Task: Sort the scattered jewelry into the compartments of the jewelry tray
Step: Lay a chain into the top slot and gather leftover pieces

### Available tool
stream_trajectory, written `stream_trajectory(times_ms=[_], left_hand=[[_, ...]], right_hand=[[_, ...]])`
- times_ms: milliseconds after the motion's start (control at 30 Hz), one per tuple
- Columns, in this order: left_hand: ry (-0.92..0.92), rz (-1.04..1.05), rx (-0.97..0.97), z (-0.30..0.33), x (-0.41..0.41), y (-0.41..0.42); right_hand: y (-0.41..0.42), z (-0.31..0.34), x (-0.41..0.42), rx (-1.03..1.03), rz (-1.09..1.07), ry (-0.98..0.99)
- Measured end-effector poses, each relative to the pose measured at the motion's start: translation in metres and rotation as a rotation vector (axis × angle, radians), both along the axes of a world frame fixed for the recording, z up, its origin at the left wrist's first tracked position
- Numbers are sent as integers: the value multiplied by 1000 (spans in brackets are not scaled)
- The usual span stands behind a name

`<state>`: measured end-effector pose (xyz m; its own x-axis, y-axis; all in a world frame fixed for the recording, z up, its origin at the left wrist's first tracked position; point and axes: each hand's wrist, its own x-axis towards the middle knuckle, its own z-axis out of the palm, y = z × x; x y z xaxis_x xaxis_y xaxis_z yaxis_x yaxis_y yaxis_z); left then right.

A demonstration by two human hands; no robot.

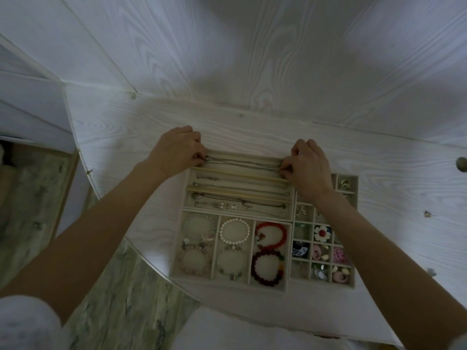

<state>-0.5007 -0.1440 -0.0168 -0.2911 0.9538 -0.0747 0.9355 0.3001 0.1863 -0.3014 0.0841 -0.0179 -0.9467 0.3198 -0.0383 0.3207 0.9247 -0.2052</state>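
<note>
A beige jewelry tray (288,287) lies on the white table. A thin silver chain necklace (242,161) is stretched across its farthest long slot. My left hand (177,150) pinches the chain's left end and my right hand (307,165) pinches its right end. Two more long slots below hold other chains (240,189). The front row holds a clear bead bracelet (198,224), a pearl bracelet (235,231) and red bead bracelets (271,237). Small square cells on the right hold earrings and a flower brooch (322,233).
The white wood-grain table (404,198) has a curved near edge, with grey flooring (121,299) below it. A white wall rises just behind the table. A small round knob (462,164) sits at the far right, and tiny specks (427,213) lie on the table.
</note>
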Motion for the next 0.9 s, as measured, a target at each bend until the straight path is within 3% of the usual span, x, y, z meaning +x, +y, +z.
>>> stream_trajectory(times_ms=[300, 567, 900], left_hand=[[-42, -38, -46, 2, -3, 3], [-25, -99, 27, -1, -1, 8], [-56, -129, -43, 6, -6, 6]], right_hand=[[9, 7, -4, -10, 159, -126], [10, 6, -4, -35, 107, -145], [9, 7, -4, -39, 99, -146]])
